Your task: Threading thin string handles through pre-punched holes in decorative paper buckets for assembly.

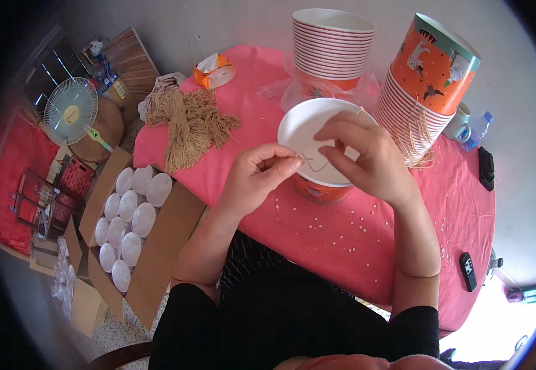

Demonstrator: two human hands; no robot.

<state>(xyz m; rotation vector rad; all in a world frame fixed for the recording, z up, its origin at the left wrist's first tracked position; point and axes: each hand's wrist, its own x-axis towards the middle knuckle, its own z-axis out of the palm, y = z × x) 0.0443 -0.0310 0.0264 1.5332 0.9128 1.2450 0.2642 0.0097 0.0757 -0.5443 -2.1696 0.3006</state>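
Note:
A white-lined paper bucket (pixel 292 126) with an orange outside stands in front of me on the pink-covered table. Over its near left rim, my left hand (pixel 257 176) pinches a thin tan cord (pixel 315 168) between thumb and forefinger. The cord makes a small loose loop toward the other hand. My right hand (pixel 369 154) hovers above the bucket's right side, its thumb and bent forefinger apart, with nothing visible between them. A short bit of cord shows at the far rim, by the right knuckles. The bucket's right side is hidden by that hand.
A bundle of tan cords (pixel 194 126) lies at the table's left. Two bucket stacks (pixel 332 49) (pixel 413 102) stand behind; cords hang on the right one. White bits dot the pink cloth (pixel 317 240). A carton (pixel 166 246) of clear plastic cups (pixel 129 206) sits at lower left.

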